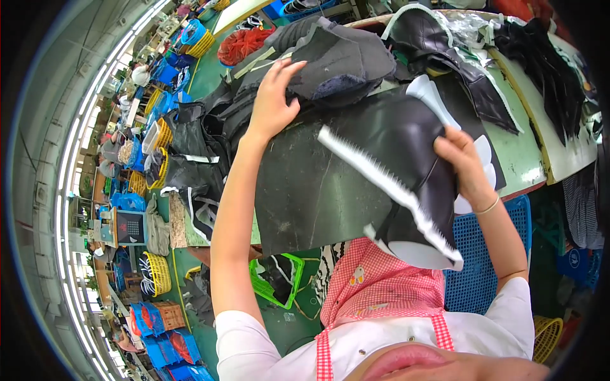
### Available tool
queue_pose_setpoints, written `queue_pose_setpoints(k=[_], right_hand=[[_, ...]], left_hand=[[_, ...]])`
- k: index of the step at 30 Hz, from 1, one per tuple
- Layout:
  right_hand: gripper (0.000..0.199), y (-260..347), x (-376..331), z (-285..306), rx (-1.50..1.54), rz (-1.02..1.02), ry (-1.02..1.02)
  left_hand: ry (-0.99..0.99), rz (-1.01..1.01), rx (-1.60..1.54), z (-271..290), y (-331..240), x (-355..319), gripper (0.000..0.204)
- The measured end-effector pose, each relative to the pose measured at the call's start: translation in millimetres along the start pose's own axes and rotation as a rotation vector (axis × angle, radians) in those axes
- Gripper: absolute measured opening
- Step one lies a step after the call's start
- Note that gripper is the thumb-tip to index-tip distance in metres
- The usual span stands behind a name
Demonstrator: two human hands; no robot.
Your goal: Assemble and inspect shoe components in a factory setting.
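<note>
My right hand [467, 162] grips the edge of a glossy black leather-like piece [422, 165], fingers closed on it. Along that piece runs a white strip [394, 187] with a frayed, fringed edge, and a pale lining shows at its lower end. My left hand [274, 98] is raised, fingers stretched and thumb apart, at a heap of dark grey fabric-like pieces [343, 54]. Whether its fingertips touch the heap I cannot tell. Below both hands lies a dark, scuffed flat sheet [305, 190] on the table. Pale, smooth pieces [484, 155] stick out beside my right hand.
More black pieces with white edging [429, 35] lie at the far right, others [194, 165] at the left. A blue mesh basket [492, 251] stands below the table's right part. On the green floor sits a green crate [297, 279]. Yellow baskets [157, 273] stand farther left.
</note>
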State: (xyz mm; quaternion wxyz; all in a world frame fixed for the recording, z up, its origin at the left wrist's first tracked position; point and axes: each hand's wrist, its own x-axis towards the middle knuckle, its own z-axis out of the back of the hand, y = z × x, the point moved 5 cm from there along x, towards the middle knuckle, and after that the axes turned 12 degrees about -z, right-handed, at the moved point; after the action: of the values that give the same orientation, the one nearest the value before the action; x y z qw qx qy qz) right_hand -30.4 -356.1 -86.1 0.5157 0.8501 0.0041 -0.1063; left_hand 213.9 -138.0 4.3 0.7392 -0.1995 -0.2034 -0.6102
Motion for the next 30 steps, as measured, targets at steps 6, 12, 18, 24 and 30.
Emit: queue_pose_setpoints(k=[6, 12, 18, 24, 30], right_hand=[[0.020, -7, 4, -56, -0.137, -0.127, 0.335], [0.013, -1, -18, -48, -0.262, -0.158, 0.346], [0.015, -3, -35, -63, -0.255, -0.177, 0.393], [0.019, -11, -50, -91, -0.696, -0.048, 0.703], [0.018, -42, -67, -95, -0.654, -0.109, 0.898]], left_hand=[[0.076, 0.290, -0.075, -52, 88, -17, 0.040], [-0.633, 0.039, 0.122, 73, 15, 20, 0.017], [0.127, -0.148, 0.227, 11, -139, -7, 0.040], [0.362, 0.011, -0.240, -67, -170, -96, 0.070], [0.287, 0.196, -0.402, -75, -184, -95, 0.048]])
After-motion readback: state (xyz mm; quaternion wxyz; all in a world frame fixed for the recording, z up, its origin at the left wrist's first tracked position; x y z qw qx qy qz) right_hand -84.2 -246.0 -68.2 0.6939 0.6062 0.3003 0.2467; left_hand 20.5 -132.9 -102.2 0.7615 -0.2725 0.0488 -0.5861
